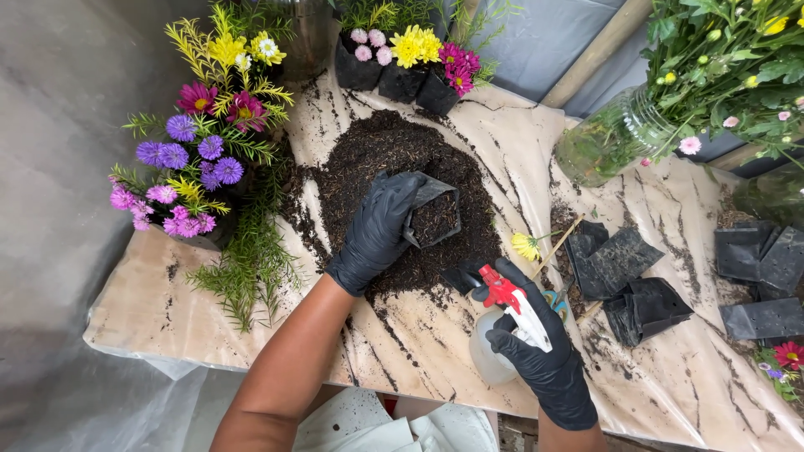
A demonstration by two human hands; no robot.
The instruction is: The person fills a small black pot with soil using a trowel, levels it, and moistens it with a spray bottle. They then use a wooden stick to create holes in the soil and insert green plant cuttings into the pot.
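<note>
Left hand [377,230] grips a soil-filled black nursery bag [434,213] upright over the soil heap [394,151]. Right hand [536,351], nearer the counter edge, closes around a spray bottle [502,335]; aim its nozzle squarely into the bag's mouth.

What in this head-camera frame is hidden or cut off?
- Spray bottle: its nozzle and most of its body are covered by the right hand.
- Black grow bag: the near side is behind the left hand, and how full it is cannot be seen.
- Glass jar: its contents are blurred by reflections.
- Flowers: cut off by the right edge.
</note>
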